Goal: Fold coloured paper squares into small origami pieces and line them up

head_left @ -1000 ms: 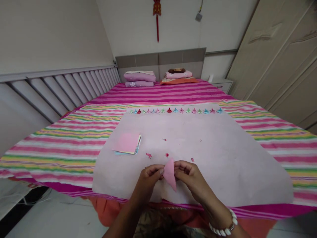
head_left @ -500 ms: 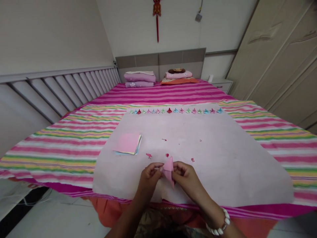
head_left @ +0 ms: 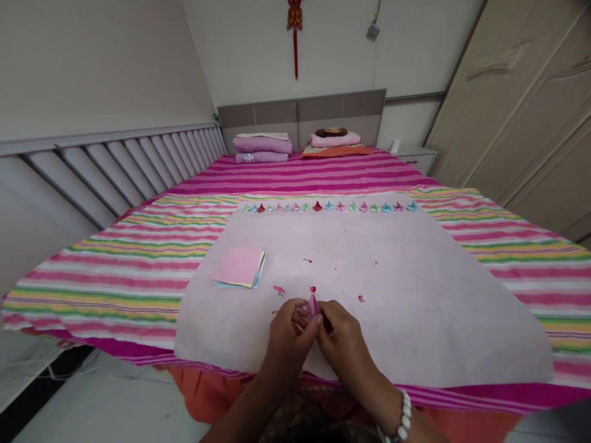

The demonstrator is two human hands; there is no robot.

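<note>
Between my two hands is a folded piece of pink paper (head_left: 313,305), mostly covered by the fingers, with its pointed tip showing upward. My left hand (head_left: 292,332) pinches it from the left, thumb against the near side. From the right, my right hand (head_left: 339,332) grips it too, its fingers closed and close to the left thumb. Just beyond the fingertips lies a small red-pink marking or scrap (head_left: 313,289). A stack of square coloured paper (head_left: 239,267), pink on top, lies to the left on the large pale sheet (head_left: 415,295).
A row of small folded paper pieces (head_left: 317,207) in red, blue, pink and green runs along the sheet's far edge. More small red marks (head_left: 279,290) dot the sheet. Folded bedding (head_left: 262,144) rests by the headboard (head_left: 323,111). A white railing (head_left: 138,147) borders the left side.
The pink paper has gone from a broad triangle to a narrower shape, now largely covered. My hands have come closer together, thumbs nearly meeting. The view has shifted slightly.
</note>
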